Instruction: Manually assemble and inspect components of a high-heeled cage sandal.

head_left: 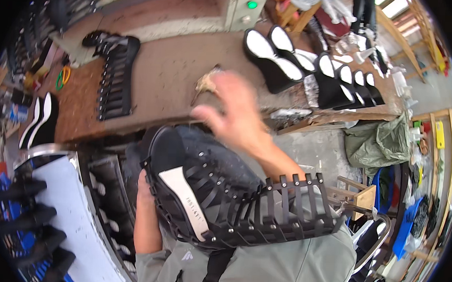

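Black strappy boot with round metal studs, held up in front of the torso at the near side of the bench; sole facing up, toe at left, laddered shaft running right. White strip along the sole's middle. Left hand closed on the boot's left edge, fingers mostly hidden behind it. Right hand reaching past the boot over the bench, motion-blurred, thumb and fingers wide apart; small tan scrap right at its fingertips, contact can't be told.

Farther left on the bench: second black strappy boot, lying flat. Left of that, yellow and green rings; nearer, black wedge soles with white faces. Far right: row of more black-and-white wedges. Green round button on the machine housing behind. Near left, white board beside dark footwear parts. Right, off the bench: green sack, blue basket.
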A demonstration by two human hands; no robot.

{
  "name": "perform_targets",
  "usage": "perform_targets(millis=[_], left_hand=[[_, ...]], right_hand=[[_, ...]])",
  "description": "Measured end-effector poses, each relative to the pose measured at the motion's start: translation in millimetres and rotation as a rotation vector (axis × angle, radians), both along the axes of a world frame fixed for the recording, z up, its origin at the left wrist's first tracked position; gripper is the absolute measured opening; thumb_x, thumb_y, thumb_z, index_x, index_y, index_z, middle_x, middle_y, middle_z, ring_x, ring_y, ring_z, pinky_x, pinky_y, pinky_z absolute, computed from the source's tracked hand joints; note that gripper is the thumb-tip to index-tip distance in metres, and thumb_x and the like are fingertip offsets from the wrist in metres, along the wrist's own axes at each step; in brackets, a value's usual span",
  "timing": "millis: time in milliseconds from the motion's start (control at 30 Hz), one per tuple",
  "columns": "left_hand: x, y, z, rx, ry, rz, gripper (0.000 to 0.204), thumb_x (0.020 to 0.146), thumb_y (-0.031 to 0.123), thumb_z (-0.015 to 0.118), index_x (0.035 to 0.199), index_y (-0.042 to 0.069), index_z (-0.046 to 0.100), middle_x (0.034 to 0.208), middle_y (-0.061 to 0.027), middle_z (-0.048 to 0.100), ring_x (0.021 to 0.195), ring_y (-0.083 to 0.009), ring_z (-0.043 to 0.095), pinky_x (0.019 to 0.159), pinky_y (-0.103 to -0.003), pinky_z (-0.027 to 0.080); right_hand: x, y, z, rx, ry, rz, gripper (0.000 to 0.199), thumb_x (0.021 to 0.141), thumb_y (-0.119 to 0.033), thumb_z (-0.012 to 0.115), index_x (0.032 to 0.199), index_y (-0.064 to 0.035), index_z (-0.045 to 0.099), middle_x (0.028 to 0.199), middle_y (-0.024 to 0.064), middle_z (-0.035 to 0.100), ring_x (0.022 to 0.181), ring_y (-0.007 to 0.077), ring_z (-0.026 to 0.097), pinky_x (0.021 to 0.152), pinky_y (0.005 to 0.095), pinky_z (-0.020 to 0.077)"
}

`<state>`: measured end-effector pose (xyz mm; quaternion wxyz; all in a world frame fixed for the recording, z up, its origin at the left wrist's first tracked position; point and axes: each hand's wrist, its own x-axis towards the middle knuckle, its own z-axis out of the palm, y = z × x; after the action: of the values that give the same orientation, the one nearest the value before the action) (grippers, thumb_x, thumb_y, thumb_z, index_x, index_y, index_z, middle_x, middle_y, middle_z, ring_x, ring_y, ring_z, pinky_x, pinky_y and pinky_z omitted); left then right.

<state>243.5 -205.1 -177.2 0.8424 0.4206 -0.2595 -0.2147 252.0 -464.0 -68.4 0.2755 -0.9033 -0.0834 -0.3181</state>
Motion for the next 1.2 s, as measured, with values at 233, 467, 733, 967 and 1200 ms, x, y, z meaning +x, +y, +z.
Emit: perform_targets(millis=[233,467,733,967,1200], left_hand=[[1.9,6.9,-36.0,-0.049,0.227,0.047,0.056,0.089,0.046,0.054,0.125,0.002,0.052,0.121,-0.0104,0.059,0.11,-0.0242,0.057,0.097,-0.037,0.044],[-5.0,41.7,-47.7,0.091,0.441,0.275,0.056,0.09,0.049,0.053,0.122,0.002,0.056,0.118,-0.0087,0.062,0.105,-0.0222,0.061,0.094,-0.036,0.047],[-8.9,69.9,-32.1,0.087,0.502,0.357,0.054,0.094,0.042,0.045,0.131,0.004,0.05,0.128,-0.0085,0.056,0.116,-0.0221,0.054,0.101,-0.037,0.04],[-3.4,83.7,-57.6,0.089,0.615,0.675,0.056,0.095,0.047,0.041,0.129,0.003,0.051,0.125,-0.0084,0.059,0.114,-0.0228,0.056,0.099,-0.037,0.042],[-10.9,101.6,-97.8,-0.104,0.776,0.744,0.05,0.091,0.038,0.043,0.126,0.004,0.054,0.125,-0.0097,0.059,0.111,-0.026,0.058,0.096,-0.04,0.046]], right_hand=[[-15.4,-112.6,-7.9,-0.562,0.141,-0.862,0.058,0.077,-0.046,0.069,0.118,-0.0067,0.058,0.129,0.0266,0.046,0.121,0.0394,0.042,0.098,0.0502,0.0319],[-8.9,-101.6,-27.5,-0.375,0.174,-0.743,0.037,0.081,-0.031,0.069,0.111,-0.0105,0.064,0.13,0.0247,0.047,0.106,0.0401,0.055,0.085,0.0429,0.0469],[66.2,-74.0,18.2,-0.023,0.008,-0.355,0.032,0.081,-0.02,0.071,0.109,-0.0057,0.066,0.128,0.0251,0.048,0.111,0.0408,0.053,0.092,0.0407,0.0451],[311.3,-69.0,-23.0,0.068,-0.02,-0.16,0.034,0.079,-0.026,0.071,0.108,-0.0089,0.068,0.123,0.0239,0.054,0.113,0.0378,0.053,0.096,0.0401,0.0428],[398.9,-65.9,-31.6,0.202,0.214,-0.044,0.034,0.079,-0.023,0.071,0.109,-0.0071,0.066,0.09,0.0204,0.065,0.079,0.0273,0.063,0.075,0.037,0.0491]])
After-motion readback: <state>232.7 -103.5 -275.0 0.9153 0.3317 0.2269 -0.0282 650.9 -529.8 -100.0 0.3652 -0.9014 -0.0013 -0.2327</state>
